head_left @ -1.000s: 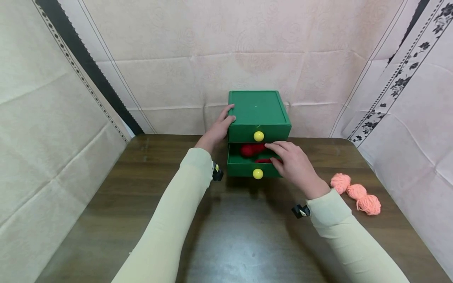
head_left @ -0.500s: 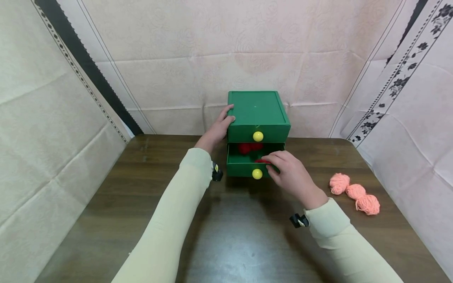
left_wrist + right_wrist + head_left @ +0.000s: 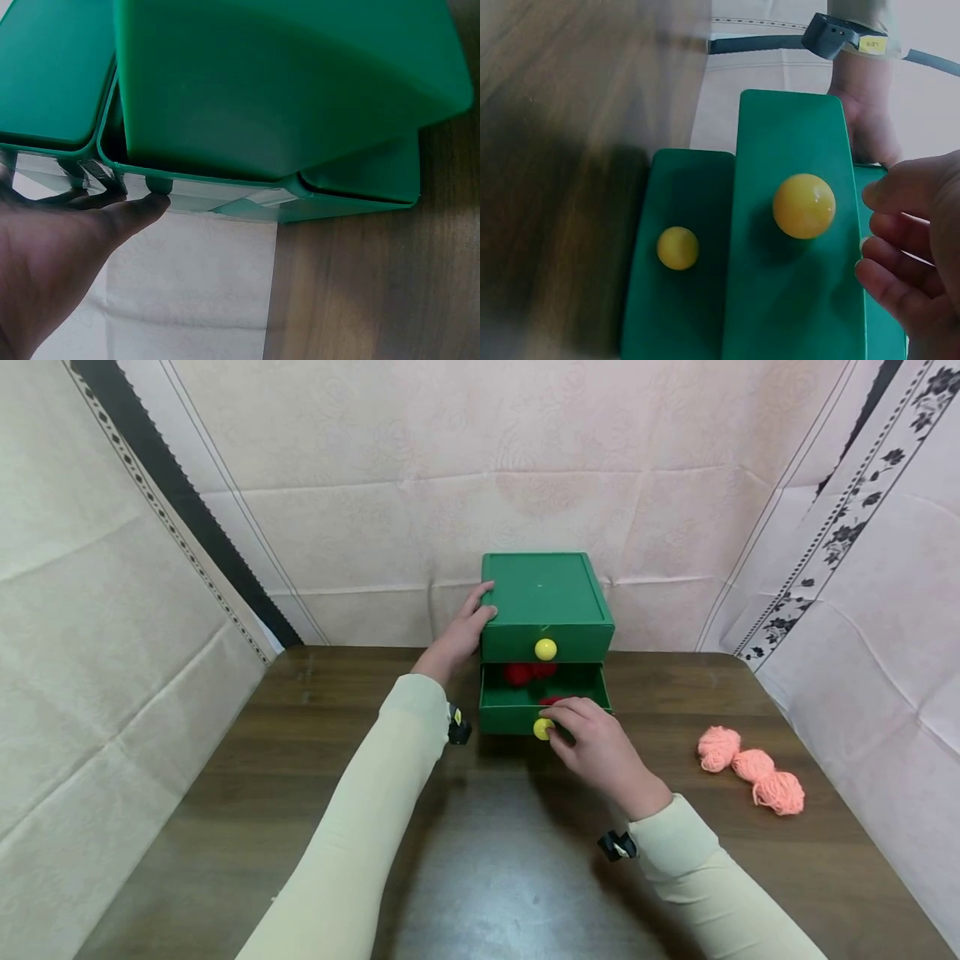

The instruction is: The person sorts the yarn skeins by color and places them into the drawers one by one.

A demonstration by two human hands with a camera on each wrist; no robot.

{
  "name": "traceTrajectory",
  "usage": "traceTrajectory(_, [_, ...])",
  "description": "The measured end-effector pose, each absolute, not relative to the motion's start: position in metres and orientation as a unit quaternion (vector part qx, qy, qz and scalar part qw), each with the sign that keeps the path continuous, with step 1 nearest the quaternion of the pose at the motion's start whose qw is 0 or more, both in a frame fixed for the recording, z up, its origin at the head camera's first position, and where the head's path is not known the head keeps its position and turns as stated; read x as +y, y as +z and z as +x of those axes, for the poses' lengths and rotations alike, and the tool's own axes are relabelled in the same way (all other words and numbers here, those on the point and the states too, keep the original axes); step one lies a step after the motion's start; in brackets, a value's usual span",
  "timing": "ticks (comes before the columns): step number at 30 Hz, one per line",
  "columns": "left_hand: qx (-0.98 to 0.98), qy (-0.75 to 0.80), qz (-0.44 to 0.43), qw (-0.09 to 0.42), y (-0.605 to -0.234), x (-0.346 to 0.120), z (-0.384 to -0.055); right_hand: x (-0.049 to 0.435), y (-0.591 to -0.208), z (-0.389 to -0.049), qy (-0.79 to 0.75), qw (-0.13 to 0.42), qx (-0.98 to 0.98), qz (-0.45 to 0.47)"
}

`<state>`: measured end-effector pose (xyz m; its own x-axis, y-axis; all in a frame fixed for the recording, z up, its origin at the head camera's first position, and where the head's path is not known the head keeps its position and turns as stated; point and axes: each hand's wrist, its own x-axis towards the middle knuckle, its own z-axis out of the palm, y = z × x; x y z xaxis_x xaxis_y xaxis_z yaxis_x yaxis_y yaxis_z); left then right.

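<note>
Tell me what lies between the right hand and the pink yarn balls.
Only bare tabletop separates the right hand from the pink yarn balls in the head view.

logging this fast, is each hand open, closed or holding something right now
Left hand: open, resting against the side of the green drawer unit.
Right hand: open, holding nothing, near the yellow knob of the pulled-out drawer.

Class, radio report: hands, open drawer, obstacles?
Left hand against green cabinet; right hand near yellow knob. Middle drawer open, red items inside. Pink yarn well clear.
</note>
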<state>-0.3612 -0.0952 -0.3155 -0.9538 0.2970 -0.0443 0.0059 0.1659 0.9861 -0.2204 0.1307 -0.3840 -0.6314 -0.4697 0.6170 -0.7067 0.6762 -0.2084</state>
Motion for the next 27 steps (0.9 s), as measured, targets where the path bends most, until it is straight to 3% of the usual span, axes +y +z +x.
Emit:
traceTrajectory(9, [0.757,0.639,0.103,0.085,-0.331,-0.095,-0.371,0.127,-0.392,-0.219,0.227,0.267,-0.877,0.329])
traceTrajectory(27, [0.759,0.637,0.102,0.084,-0.331,-0.095,-0.373,0.123,-0.405,-0.223,0.231,0.270,-0.878,0.320])
